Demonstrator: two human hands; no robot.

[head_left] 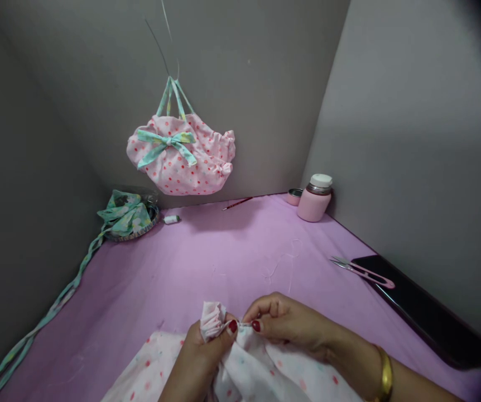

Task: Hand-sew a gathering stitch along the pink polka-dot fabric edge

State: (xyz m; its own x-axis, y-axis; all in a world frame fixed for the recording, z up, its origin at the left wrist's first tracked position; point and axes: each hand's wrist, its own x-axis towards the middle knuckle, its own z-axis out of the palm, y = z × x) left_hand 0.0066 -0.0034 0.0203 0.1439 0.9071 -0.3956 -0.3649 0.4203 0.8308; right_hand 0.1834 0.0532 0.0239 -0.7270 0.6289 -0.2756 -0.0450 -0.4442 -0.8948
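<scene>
While both your hands meet at the near edge of the lilac table covering (232, 237), each is closed in a narrow pinch on the white fabric with red and pale dots (144, 368). Your left hand (196, 349) has its thumb pressed on the fabric, with a gathered ruffle (212, 321) standing up beside that thumb. Your right hand (284, 319) grips the same edge between thumb and forefinger, just beside the left. The fabric spreads below and to both sides of your hands; its lower part runs out of view. Whether a needle or thread sits between your fingertips cannot be told.

In my judgement, the edge is best handled with the left pinch firm and the right drawing lightly, so that the short stretch between your thumbs lies flat. Even tension should spare the gathers; a hard pull could distort them. Take care that no loose fold is caught underneath.

Loose thread (293, 255) lies on the covering ahead of your hands and could cling to the fabric. The pink-handled thread snips (368, 272), resting across the black flat object (424, 318) to your right, are well apart from the fabric.
</scene>
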